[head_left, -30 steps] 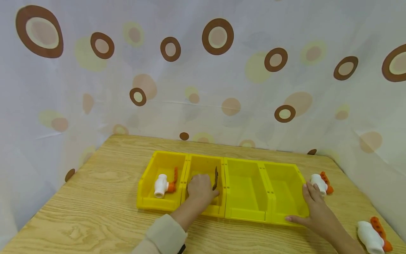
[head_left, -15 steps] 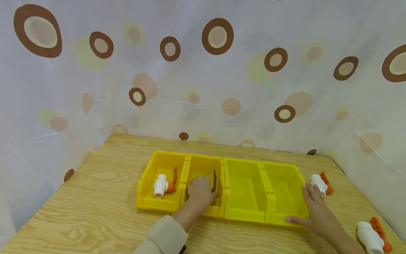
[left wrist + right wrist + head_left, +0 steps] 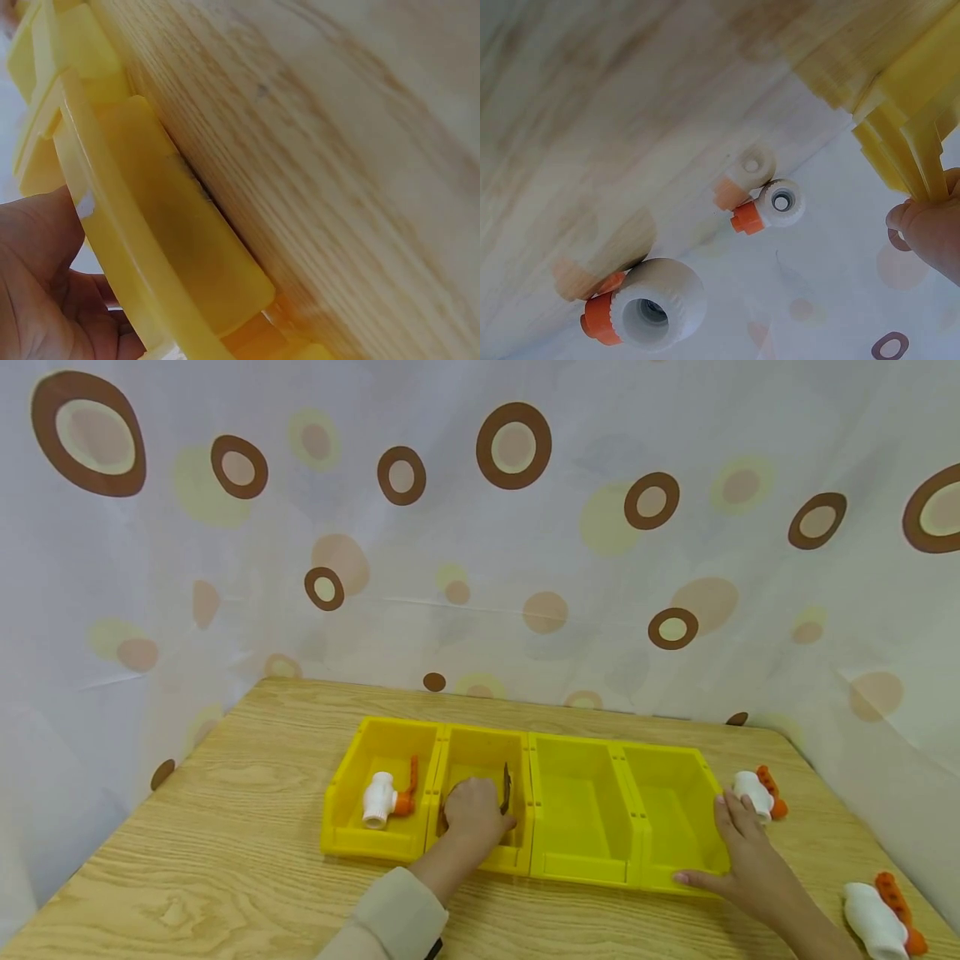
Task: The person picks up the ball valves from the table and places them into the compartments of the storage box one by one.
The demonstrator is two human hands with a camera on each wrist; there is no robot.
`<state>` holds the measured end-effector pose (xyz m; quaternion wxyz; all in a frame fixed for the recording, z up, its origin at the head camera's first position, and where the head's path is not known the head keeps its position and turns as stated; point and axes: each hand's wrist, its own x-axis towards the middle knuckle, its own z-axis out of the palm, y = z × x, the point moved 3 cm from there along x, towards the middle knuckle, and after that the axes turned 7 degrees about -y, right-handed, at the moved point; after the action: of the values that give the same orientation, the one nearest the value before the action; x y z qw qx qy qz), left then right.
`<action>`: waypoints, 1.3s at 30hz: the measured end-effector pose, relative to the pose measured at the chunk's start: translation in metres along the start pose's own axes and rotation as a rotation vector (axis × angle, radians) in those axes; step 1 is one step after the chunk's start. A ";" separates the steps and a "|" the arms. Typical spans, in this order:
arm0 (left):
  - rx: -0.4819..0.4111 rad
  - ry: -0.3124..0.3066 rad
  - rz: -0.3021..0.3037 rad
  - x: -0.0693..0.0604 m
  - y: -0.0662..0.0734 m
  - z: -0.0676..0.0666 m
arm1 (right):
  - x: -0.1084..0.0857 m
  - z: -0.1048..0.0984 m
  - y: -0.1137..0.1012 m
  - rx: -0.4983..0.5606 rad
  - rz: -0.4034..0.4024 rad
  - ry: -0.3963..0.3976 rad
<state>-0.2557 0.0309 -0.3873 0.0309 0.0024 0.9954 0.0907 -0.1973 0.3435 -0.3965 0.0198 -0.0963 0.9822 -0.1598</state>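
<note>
My left hand (image 3: 474,818) reaches down into the second yellow bin (image 3: 491,860) from the left, knuckles up. It seems to grip a thin dark brown curved object (image 3: 506,789), which rises beside its right side. Most of that object lies hidden under the hand, so its kind is unclear. My right hand (image 3: 750,860) rests on the outer edge of the rightmost yellow bin (image 3: 675,818), fingers fairly straight and thumb along the front. A white ball valve with an orange handle (image 3: 380,799) lies in the leftmost yellow bin (image 3: 375,842).
Two more white ball valves, a far one (image 3: 752,795) and a near one (image 3: 873,918), lie on the wooden table (image 3: 187,827) to the right. Between the hands stands the third yellow bin (image 3: 577,810). A dotted curtain (image 3: 480,552) hangs behind the table.
My left hand has lowered slightly within the second bin, and the brown object has shifted down and a little left with it. The right hand stays at the rightmost bin.
</note>
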 end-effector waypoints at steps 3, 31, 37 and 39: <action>0.026 0.000 -0.005 0.000 0.002 0.001 | -0.001 0.000 0.000 0.004 0.003 0.000; 0.215 0.010 -0.029 -0.001 0.007 0.003 | 0.000 0.000 0.000 -0.017 0.005 -0.003; 0.204 0.015 -0.019 -0.002 0.006 0.000 | 0.000 0.000 0.001 -0.020 0.006 -0.002; 0.208 0.014 -0.015 -0.003 0.006 0.000 | 0.001 0.000 0.001 -0.018 0.005 0.000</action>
<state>-0.2531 0.0371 -0.3857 0.0240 -0.0026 0.9996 -0.0132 -0.1980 0.3442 -0.3971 0.0193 -0.0939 0.9839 -0.1507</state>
